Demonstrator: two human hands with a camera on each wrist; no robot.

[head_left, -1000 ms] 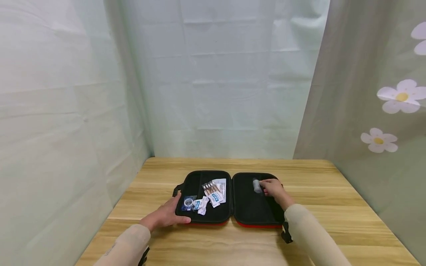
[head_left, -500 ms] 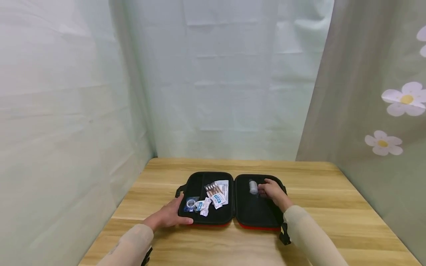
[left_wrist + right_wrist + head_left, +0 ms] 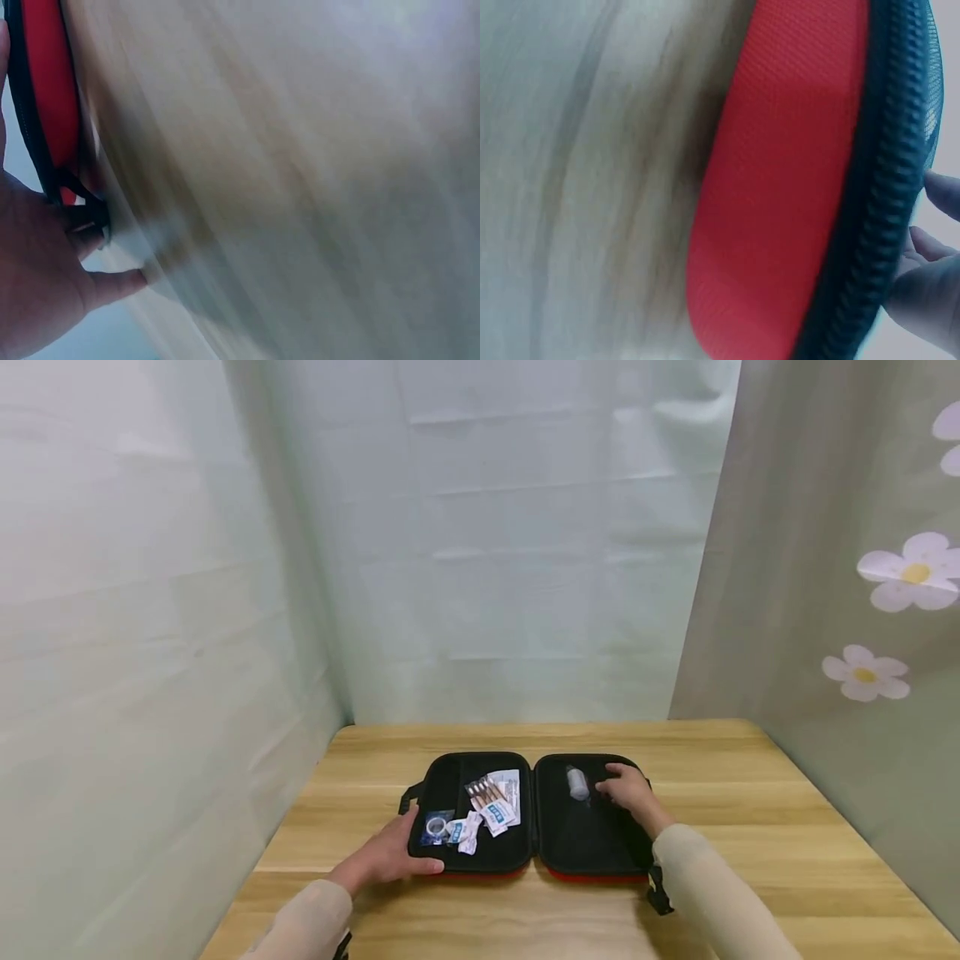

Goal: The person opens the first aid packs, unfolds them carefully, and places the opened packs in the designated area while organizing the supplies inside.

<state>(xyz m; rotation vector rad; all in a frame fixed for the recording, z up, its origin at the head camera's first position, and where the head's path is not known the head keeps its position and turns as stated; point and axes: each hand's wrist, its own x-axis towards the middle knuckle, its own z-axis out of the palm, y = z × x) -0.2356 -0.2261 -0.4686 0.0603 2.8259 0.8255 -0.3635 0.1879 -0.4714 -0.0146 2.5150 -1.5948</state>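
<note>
A first aid case (image 3: 474,862), black inside with a red shell, lies unfolded on the table. My left hand (image 3: 386,853) rests against the near left corner of its left half, thumb along the front edge; the left wrist view has the fingers beside the black handle (image 3: 84,214). In the right half lies a white bandage roll (image 3: 577,783) in clear wrapping. My right hand (image 3: 628,789) hovers just right of the roll, fingers apart from it and holding nothing. Close by the zipper edge (image 3: 881,202), the right wrist view shows this hand's fingertips.
The left half holds a tape roll in a blue packet (image 3: 436,827), small white packets (image 3: 468,832), a pack of cotton swabs (image 3: 483,791) and a flat white sachet (image 3: 508,789). A black strap (image 3: 659,892) hangs at the right half's near corner. Curtains enclose the wooden table (image 3: 525,927).
My right hand has set the bandage roll down in the right half, let go and drawn back slightly to the right. My left hand has stayed at the case's corner.
</note>
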